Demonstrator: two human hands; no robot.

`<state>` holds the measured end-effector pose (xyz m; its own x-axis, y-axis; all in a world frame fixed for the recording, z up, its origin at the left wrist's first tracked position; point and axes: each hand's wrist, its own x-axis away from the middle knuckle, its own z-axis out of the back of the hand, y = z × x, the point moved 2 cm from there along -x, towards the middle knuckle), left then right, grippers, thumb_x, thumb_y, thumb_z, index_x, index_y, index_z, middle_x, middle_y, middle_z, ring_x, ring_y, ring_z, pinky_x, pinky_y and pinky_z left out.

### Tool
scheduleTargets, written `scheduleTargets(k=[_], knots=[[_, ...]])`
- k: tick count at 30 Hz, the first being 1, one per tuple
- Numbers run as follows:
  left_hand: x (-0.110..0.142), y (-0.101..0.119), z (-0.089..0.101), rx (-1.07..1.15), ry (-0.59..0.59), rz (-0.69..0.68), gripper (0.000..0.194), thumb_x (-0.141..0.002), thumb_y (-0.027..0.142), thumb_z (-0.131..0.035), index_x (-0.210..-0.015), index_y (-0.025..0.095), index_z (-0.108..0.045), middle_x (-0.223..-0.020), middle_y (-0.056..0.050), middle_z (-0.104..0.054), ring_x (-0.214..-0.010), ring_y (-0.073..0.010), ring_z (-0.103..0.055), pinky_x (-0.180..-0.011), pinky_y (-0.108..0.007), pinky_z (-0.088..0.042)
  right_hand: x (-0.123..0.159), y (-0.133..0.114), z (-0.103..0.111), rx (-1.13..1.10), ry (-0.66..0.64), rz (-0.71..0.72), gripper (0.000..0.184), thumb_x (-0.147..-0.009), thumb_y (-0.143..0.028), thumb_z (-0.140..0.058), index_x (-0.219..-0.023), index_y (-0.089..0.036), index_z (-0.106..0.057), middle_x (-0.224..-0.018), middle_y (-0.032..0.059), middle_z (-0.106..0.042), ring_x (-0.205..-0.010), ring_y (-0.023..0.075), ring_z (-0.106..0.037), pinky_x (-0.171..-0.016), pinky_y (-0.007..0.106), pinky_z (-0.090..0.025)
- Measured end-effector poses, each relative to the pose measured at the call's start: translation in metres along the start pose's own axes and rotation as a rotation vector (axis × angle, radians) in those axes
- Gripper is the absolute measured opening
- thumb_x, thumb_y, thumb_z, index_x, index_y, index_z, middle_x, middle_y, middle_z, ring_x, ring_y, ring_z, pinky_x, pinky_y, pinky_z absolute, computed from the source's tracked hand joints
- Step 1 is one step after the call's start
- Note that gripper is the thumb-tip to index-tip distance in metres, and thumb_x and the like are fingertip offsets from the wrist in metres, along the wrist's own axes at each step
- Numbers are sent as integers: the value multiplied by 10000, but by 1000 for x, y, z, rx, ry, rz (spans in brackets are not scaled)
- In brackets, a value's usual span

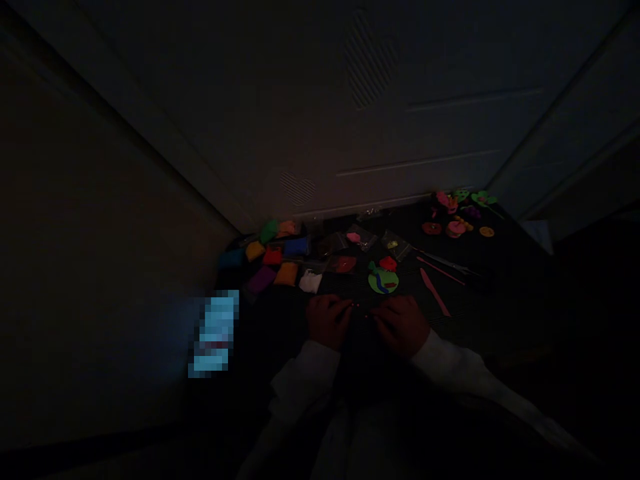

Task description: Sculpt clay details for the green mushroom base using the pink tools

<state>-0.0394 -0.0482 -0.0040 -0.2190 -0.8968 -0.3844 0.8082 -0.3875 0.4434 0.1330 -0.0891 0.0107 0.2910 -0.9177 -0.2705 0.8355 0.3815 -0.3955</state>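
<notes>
The scene is very dark. My left hand point(327, 320) and my right hand point(400, 325) are close together low on a dark mat point(480, 293), fingers curled inward toward each other. Between the fingertips something small and dark shows only as faint pink specks; I cannot name it. Just beyond the hands lies a green clay disc point(383, 280) with red and blue pieces on it. A pink plastic modelling tool point(434, 291) lies to the right of it.
Several small bags of coloured clay point(280, 260) lie at the back left. Finished clay figures point(460, 217) stand at the back right by a white door point(400, 120). A glowing blue screen point(215, 333) lies left. A wall rises on the left.
</notes>
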Motion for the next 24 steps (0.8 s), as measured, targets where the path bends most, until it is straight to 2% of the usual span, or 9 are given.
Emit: scheduleTargets(k=[5, 8, 13, 20, 24], knots=[[-2, 1, -3, -9, -29, 17, 108, -696, 313, -575, -767, 299, -655, -787, -16, -580, -806, -180, -456, -711, -334, -362, -1, -2, -1, 25, -19, 6, 224, -805, -262, -416, -969, -228, -565, -869, 26, -519, -816, 136, -415, -719, 304, -239], [-2, 0, -3, -4, -16, 24, 109, -701, 296, -567, -759, 268, -654, -778, -24, -581, -807, -180, -465, -725, -336, -368, -7, -6, 0, 62, -42, 24, 251, -816, -288, -401, -1009, -235, -552, -880, 32, -516, -824, 139, -410, -728, 310, -234], [5, -4, 6, 4, 30, 47, 110, -691, 266, -568, -753, 218, -644, -790, -39, -588, -824, -182, -486, -766, -343, -375, -18, -14, 0, 136, -78, 44, 324, -824, -358, -379, -1115, -271, -490, -903, 46, -503, -848, 171, -389, -760, 355, -211], [14, -8, 15, -8, 33, 78, 102, -688, 263, -566, -748, 216, -633, -784, -34, -594, -823, -183, -500, -772, -349, -372, -17, -19, 0, 171, -127, 83, 320, -818, -415, -376, -1105, -329, -488, -911, 32, -488, -848, 173, -379, -801, 382, -193], [13, -8, 14, -2, 18, 83, 101, -691, 264, -561, -747, 218, -631, -792, -33, -595, -829, -185, -502, -770, -350, -370, -17, -19, -1, 189, -123, 63, 348, -827, -411, -356, -1124, -286, -488, -923, 58, -482, -858, 183, -373, -781, 377, -200]])
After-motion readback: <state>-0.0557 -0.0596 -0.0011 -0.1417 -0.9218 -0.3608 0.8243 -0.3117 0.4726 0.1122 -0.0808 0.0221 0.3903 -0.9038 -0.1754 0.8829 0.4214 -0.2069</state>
